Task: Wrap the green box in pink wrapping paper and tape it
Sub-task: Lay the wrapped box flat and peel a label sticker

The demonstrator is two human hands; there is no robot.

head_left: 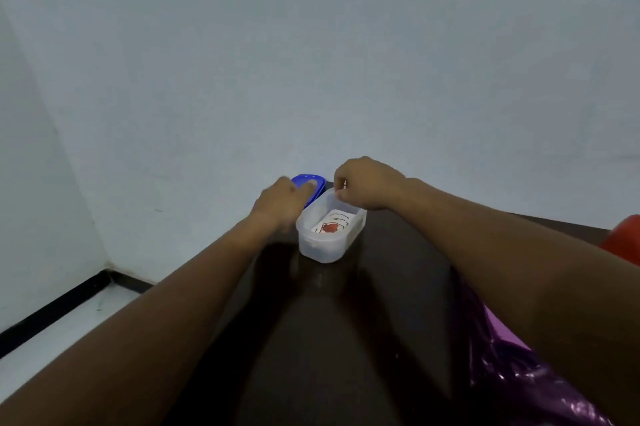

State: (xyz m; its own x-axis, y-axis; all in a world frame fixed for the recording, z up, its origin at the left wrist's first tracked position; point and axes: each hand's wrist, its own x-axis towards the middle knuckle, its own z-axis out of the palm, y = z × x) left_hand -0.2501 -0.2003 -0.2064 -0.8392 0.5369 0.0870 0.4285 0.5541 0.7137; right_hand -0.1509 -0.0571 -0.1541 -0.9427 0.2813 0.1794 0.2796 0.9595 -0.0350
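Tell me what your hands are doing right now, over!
Left hand resting on blue lid. Right hand pinched at rim of clear tub, cards inside. Shiny purple-pink wrapping paper near right arm. Green box not in view.

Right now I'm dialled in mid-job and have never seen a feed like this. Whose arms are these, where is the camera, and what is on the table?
There is no machine here: a person is working with two bare hands, and the single picture comes from a wide-angle camera worn on their head, looking forward and down.

Both arms reach out over a dark table. At its far end stands a clear plastic container, open, with a white card bearing a red mark lying inside. The left hand rests its straight fingers on a blue lid just behind the container. The right hand hovers over the container's far rim with curled fingers; whether it pinches something is too small to tell.

Shiny purple-pink wrapping paper lies at lower right, and something red shows at the right edge. No green box is visible.
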